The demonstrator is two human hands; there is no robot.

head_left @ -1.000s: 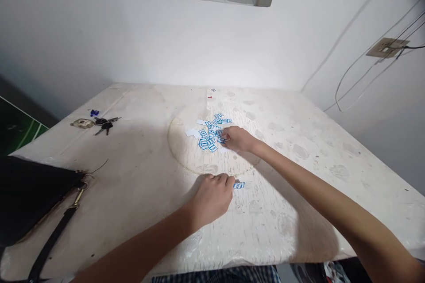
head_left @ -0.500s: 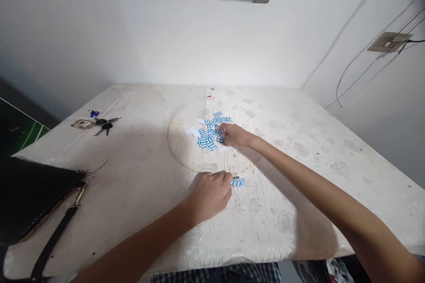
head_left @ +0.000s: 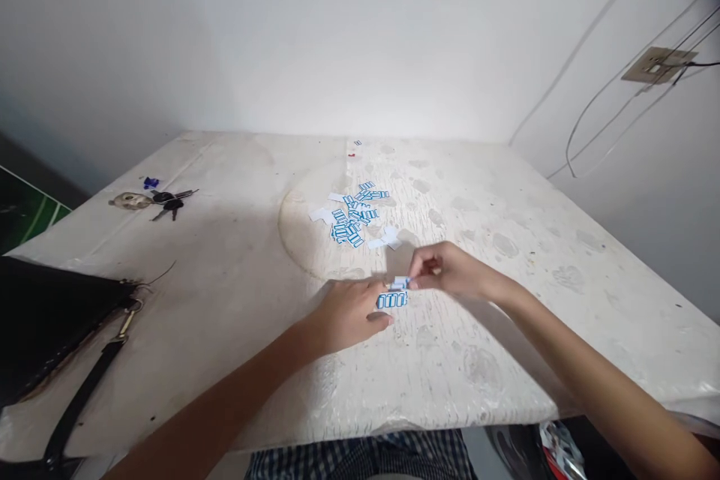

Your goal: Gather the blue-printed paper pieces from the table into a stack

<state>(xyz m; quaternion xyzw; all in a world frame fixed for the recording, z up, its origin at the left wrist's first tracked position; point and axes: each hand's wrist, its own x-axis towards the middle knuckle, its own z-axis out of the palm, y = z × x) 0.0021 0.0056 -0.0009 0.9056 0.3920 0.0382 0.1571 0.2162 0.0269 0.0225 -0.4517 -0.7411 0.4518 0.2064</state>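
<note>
The right hand (head_left: 450, 274) pinches a small paper slip (head_left: 400, 283) at its fingertips, just above the slip (head_left: 392, 300) gripped by the left hand (head_left: 349, 311). A pile of slips (head_left: 354, 214) lies beyond the fingers on the table (head_left: 225, 277).

Both arms are bare from the bottom edge of the view up to the wrists: no sleeve shows on either. The left hand (head_left: 346, 313) wears no ring, watch or band on the parts that show; its knuckles and the back of the hand face the camera. The right hand (head_left: 450, 271) is likewise bare, with no glove and nothing at the wrist. The forearms are slim and carry no markings. Below the near edge of the table (head_left: 394, 397), a strip of blue-and-white checked cloth (head_left: 360, 463) covers the person's lap.
</note>
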